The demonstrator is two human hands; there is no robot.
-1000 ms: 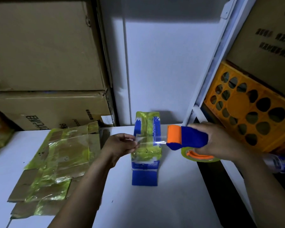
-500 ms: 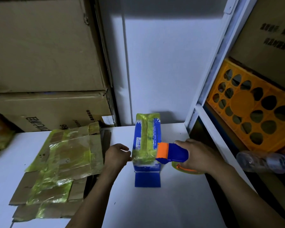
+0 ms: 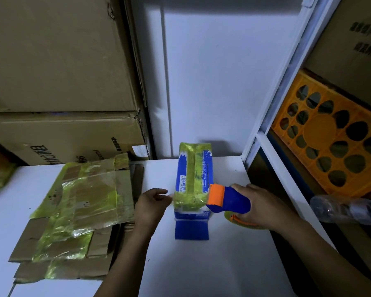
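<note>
A blue carton [image 3: 192, 185] wrapped in yellow-green tape stands on the white table [image 3: 223, 264]. My right hand [image 3: 259, 207] grips a blue and orange tape dispenser [image 3: 227, 199], whose orange head lies against the carton's right side. A strip of clear tape runs across the carton's lower front. My left hand [image 3: 151, 203] is at the carton's left side, fingers loosely curled, fingertips near the tape's end; contact with the carton is unclear.
Flattened cardboard pieces with yellow-green tape [image 3: 73, 215] lie stacked at the left. Large cardboard boxes [image 3: 58, 86] stand behind them. At the right, a shelf holds an orange crate [image 3: 330, 136] and a plastic bottle [image 3: 347, 207].
Earlier the tape was stretched in the air in front of the carton. Both hands came down, the tape now lies on the carton, and the dispenser sits at its right side.
</note>
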